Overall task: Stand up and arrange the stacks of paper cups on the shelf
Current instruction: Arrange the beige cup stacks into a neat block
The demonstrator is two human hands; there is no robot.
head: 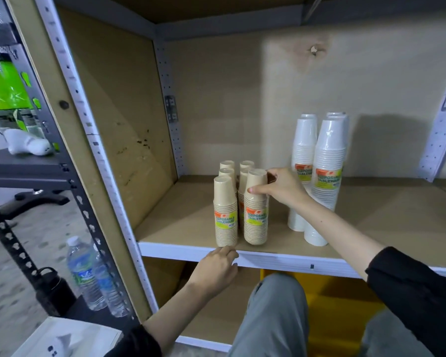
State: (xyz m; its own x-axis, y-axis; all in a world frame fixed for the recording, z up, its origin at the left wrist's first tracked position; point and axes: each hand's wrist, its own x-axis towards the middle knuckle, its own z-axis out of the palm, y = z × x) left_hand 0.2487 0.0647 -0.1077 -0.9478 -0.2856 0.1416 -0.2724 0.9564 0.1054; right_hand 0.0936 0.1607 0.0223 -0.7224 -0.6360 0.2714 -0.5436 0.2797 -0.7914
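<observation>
Head view shows 6 tan stacks of paper cups standing upright in 2 rows of 3 at the near left part of the shelf board (386, 220), close to its white front rail (294, 261). To their right stand the white stacks (328, 173), taller and also upright; 4 tops show among them.

The right hand (281, 188) reaches in from the right and grips the near-right tan stack (255, 220) high up, thumb across its near side and fingers wrapped behind. That stack stands just beside its neighbours, label facing near, with a narrow gap between it and the near-left tan stack (225, 215). The left hand (216, 266) rests with loosely bent fingers against the rail, just below the near-left stack, holding nothing.

The step in hand looks like squaring the tan block: the gripped stack is being set into line. Most stacks are already upright, so the task seems well along. The next move calls for a small nudge low on the stack rather than at its top, since a tall sleeve of cups held high could tip into its neighbours. Then comes a clean release.
</observation>
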